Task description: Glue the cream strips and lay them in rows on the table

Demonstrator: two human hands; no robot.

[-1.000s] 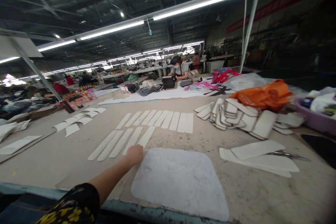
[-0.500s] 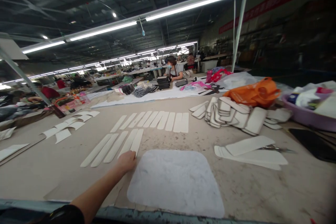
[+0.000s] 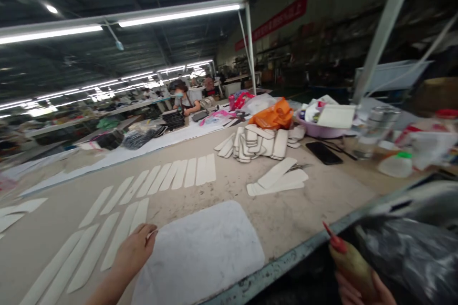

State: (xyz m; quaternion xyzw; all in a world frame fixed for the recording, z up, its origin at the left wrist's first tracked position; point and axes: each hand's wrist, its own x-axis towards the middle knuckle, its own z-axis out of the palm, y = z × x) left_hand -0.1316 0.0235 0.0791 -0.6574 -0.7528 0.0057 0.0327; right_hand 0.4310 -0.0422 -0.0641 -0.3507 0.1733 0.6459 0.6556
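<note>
My left hand (image 3: 138, 245) is closed at the near end of the rightmost white strip (image 3: 140, 213) in the front row, with a thin pale edge showing between thumb and fingers. Several more strips (image 3: 95, 245) lie slanted to its left, and a second row (image 3: 179, 171) lies behind. Right beside the hand is a white sheet with rounded corners (image 3: 211, 248), flat on the table. At the lower right, below the table edge, my right hand (image 3: 352, 290) is wrapped round a yellowish squeeze bottle (image 3: 354, 267) with a red pointed nozzle tilted up toward the table.
Dark-edged pale pieces (image 3: 257, 140) are heaped at the back, near an orange bag (image 3: 274, 114) and a purple basin (image 3: 318, 129). Loose strips (image 3: 279, 178) lie with scissors partly under them. A black phone (image 3: 324, 152) rests at right. A co-worker (image 3: 184, 100) sits beyond the table.
The view has swung to the right. My right hand with the squeeze bottle has come into sight at the lower right. My left hand stays by the same strip.
</note>
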